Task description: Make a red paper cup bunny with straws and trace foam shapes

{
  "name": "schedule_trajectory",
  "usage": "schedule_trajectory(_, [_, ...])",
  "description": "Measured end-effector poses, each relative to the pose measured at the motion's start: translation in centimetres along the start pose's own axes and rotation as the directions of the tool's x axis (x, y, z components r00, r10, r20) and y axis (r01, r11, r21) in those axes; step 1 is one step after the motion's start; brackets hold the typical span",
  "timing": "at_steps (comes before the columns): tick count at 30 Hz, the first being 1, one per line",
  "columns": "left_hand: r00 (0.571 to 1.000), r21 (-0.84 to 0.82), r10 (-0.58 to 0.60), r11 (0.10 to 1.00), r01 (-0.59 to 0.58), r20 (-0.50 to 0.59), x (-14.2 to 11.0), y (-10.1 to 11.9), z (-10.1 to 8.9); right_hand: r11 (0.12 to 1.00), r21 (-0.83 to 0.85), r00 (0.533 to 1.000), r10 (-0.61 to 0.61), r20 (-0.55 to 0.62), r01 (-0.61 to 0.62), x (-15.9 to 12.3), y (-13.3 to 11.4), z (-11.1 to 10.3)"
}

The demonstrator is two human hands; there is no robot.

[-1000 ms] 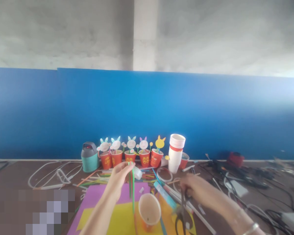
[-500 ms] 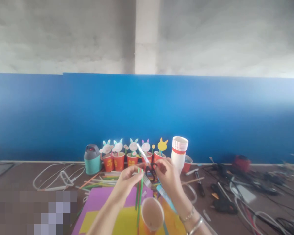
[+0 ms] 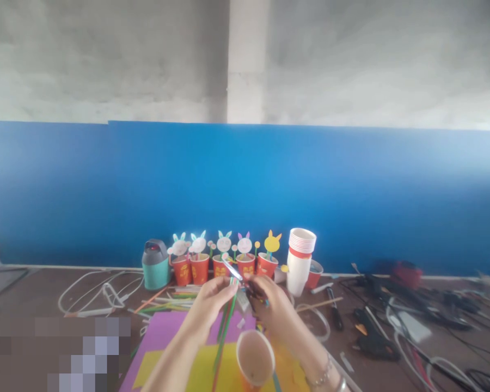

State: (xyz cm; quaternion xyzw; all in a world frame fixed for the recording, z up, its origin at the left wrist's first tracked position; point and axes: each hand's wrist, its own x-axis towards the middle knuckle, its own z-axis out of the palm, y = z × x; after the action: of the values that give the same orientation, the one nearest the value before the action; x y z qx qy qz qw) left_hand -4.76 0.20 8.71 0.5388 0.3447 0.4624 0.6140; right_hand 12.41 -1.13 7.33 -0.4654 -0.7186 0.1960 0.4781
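Note:
My left hand (image 3: 212, 302) pinches a few thin green and red strips (image 3: 226, 326), which look like straws or paper, hanging down over the coloured sheets. In my right hand (image 3: 269, 299) is a pair of scissors (image 3: 233, 270), its fingers round the dark handles. The metal blades point up and left, at the top ends of the strips; whether they touch them I cannot tell. Below and between my hands a paper cup (image 3: 255, 356) stands with its mouth toward me. Under it lie yellow paper (image 3: 204, 362) and purple paper (image 3: 167, 326).
Behind stand several red cups (image 3: 246, 265) with paper animal faces, a stack of white cups (image 3: 299, 272) and a teal container (image 3: 155, 272). Loose coloured sticks (image 3: 167, 299) lie nearby. To the right are a black glue gun (image 3: 371, 340), a craft knife (image 3: 334, 310) and tangled cables (image 3: 441, 321).
My right hand has brought the scissors from the lower right up beside my left hand. The blades have since come down to the strips' top ends. The strips now slant more.

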Motion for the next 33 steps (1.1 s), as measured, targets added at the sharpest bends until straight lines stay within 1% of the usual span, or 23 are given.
schedule_trajectory(1, [1.000, 0.091, 0.010, 0.996, -0.011, 0.017, 0.1, 0.1, -0.4, 0.999, 0.013, 0.999, 0.032, 0.008, -0.032, 0.0, 0.3, -0.6])
schedule_trajectory(3, [0.995, 0.313, 0.096, 0.944, -0.103, 0.035, 0.2, 0.1, -1.3, 0.996, 0.048, 0.995, 0.079, 0.057, -0.082, -0.2, 0.9, -2.3])
schedule_trajectory(5, [0.976, 0.511, 0.196, 0.833, -0.214, 0.090, 0.1, 0.3, -2.1, 0.988, 0.088, 0.980, 0.110, 0.165, -0.126, -0.7, 1.4, -4.1])
schedule_trajectory(6, [0.967, 0.586, 0.220, 0.770, -0.252, 0.127, 0.1, 0.3, -2.4, 0.987, 0.077, 0.969, 0.124, 0.214, -0.143, -1.0, 1.5, -5.0])
schedule_trajectory(8, [0.959, 0.692, 0.202, 0.665, -0.282, 0.197, -0.2, 0.6, -2.9, 0.990, -0.018, 0.946, 0.141, 0.290, -0.142, -1.5, 1.5, -6.4])
schedule_trajectory(10, [0.957, 0.757, 0.180, 0.584, -0.291, 0.229, -0.6, 0.9, -3.0, 0.983, -0.123, 0.931, 0.168, 0.325, -0.135, -1.8, 1.0, -7.0])
schedule_trajectory(12, [0.949, 0.792, 0.205, 0.524, -0.313, 0.240, -0.8, 1.2, -2.9, 0.973, -0.189, 0.924, 0.191, 0.330, -0.133, -1.8, 0.4, -6.9])
schedule_trajectory(14, [0.939, 0.814, 0.233, 0.473, -0.337, 0.254, -1.0, 1.4, -2.6, 0.971, -0.209, 0.929, 0.181, 0.324, -0.116, -1.6, -0.1, -6.2])
schedule_trajectory(18, [0.922, 0.835, 0.225, 0.397, -0.382, 0.315, -1.2, 1.6, -2.2, 0.985, -0.171, 0.946, 0.082, 0.314, -0.029, -1.2, -0.1, -4.7])
schedule_trajectory(21, [0.911, 0.838, 0.214, 0.360, -0.409, 0.353, -1.3, 1.5, -2.2, 0.987, -0.163, 0.948, 0.042, 0.315, 0.011, -1.2, 0.0, -4.2])
schedule_trajectory(23, [0.906, 0.839, 0.216, 0.348, -0.419, 0.363, -1.3, 1.4, -2.3, 0.986, -0.167, 0.945, 0.039, 0.324, 0.016, -1.1, -0.3, -4.0])
schedule_trajectory(29, [0.885, 0.810, 0.252, 0.363, -0.461, 0.390, -1.1, 1.3, -2.3, 0.987, -0.162, 0.944, 0.056, 0.326, -0.003, -0.8, -1.5, -3.7])
schedule_trajectory(33, [0.882, 0.808, 0.258, 0.360, -0.467, 0.395, -1.1, 1.3, -2.3, 0.985, -0.171, 0.938, 0.070, 0.338, -0.012, -0.7, -1.8, -3.6])
